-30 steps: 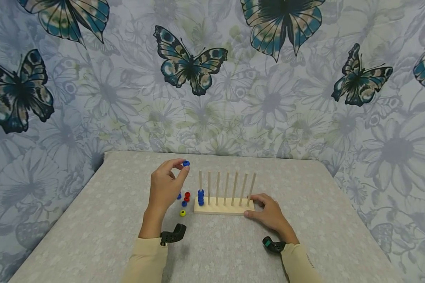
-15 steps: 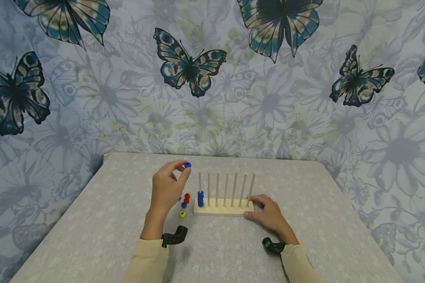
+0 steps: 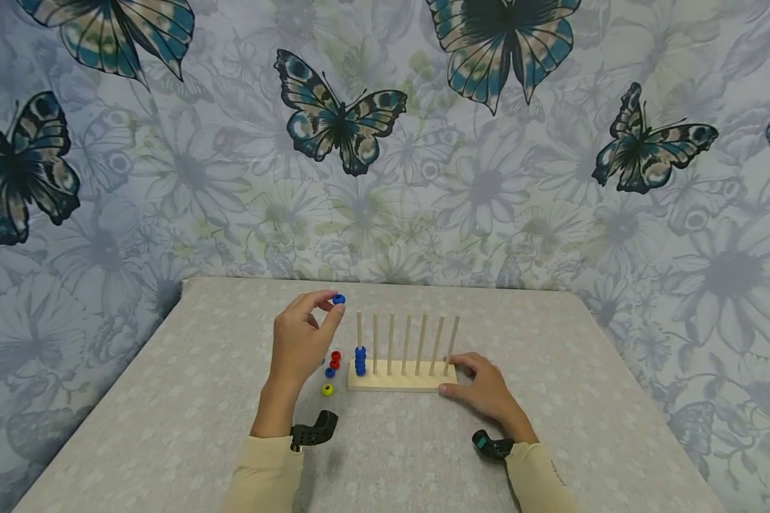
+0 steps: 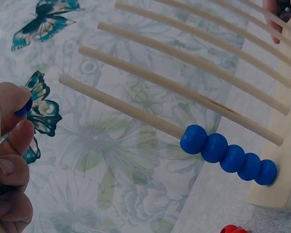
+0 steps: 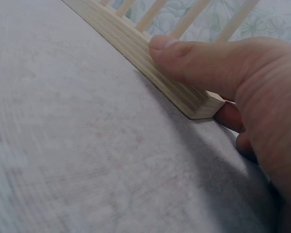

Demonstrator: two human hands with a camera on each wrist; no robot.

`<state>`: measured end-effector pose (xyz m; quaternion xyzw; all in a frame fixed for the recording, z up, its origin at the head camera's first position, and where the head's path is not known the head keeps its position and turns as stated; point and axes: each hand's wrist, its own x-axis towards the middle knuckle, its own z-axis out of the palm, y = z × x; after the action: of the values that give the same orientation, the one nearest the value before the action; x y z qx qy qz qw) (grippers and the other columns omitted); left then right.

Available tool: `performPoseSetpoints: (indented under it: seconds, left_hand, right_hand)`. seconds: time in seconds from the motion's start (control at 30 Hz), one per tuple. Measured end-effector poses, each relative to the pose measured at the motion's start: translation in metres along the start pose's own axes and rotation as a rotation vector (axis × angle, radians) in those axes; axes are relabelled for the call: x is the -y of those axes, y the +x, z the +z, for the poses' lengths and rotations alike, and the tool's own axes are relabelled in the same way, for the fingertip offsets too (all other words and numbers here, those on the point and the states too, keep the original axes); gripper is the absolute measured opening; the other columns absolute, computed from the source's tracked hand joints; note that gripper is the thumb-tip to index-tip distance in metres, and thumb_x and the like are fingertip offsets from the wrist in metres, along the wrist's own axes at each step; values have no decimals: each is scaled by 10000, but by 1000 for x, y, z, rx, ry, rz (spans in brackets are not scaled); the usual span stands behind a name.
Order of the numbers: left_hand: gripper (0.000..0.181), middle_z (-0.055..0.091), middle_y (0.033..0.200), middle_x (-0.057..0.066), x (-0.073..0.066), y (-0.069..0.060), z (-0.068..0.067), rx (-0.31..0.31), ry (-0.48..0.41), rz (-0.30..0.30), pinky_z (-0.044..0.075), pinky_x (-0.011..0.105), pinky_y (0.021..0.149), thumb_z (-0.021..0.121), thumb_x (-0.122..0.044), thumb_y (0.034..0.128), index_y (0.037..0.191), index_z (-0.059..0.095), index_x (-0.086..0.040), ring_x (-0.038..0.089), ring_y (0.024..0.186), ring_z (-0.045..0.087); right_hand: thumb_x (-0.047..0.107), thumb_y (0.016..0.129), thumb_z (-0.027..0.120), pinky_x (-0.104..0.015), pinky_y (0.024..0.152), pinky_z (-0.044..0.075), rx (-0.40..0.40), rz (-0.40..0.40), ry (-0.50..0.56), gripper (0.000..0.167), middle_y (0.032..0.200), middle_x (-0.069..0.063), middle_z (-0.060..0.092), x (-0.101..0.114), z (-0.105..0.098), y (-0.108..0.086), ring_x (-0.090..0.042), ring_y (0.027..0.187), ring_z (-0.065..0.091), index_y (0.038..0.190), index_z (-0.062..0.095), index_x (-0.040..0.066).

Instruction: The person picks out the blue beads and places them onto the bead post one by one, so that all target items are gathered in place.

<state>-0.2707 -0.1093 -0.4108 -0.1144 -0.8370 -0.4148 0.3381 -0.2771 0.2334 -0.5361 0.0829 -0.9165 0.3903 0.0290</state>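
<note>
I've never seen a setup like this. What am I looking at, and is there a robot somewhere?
No robot here: a person is working barehanded. The wide picture comes from a camera worn on the head; the two close ones come from cameras on each wrist. On the table is a wooden stand with seven pegs, the leftmost carrying five blue beads. To its left lie loose red beads, blue beads and a yellow bead. The left hand pinches another blue bead; the right hand grips the stand's right end.
</note>
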Motion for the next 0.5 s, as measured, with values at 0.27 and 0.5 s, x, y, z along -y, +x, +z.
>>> performPoseSetpoints:
  seconds: [0.27,0.5]
  left_hand:
    - [271,703,964,-29,-3,-1,3,14,-6,23,433,237,505,703,-338,945,1161,734,-178,94,559,461]
    - [267,703,965,-29,-5,-2,6,23,-2,18,420,238,486,709,-338,940,1156,738,-184,95,557,452]
  right_hand:
    - [503,719,872,-350,885,430,-3,-6,6,610,1169,63,644,-1,0,0,-143,1005,519,1250,677,276]
    - [489,726,871,-350,872,437,-4,-15,11,597,1159,59,652,2,-1,0,-146,1001,529,1244,685,258]
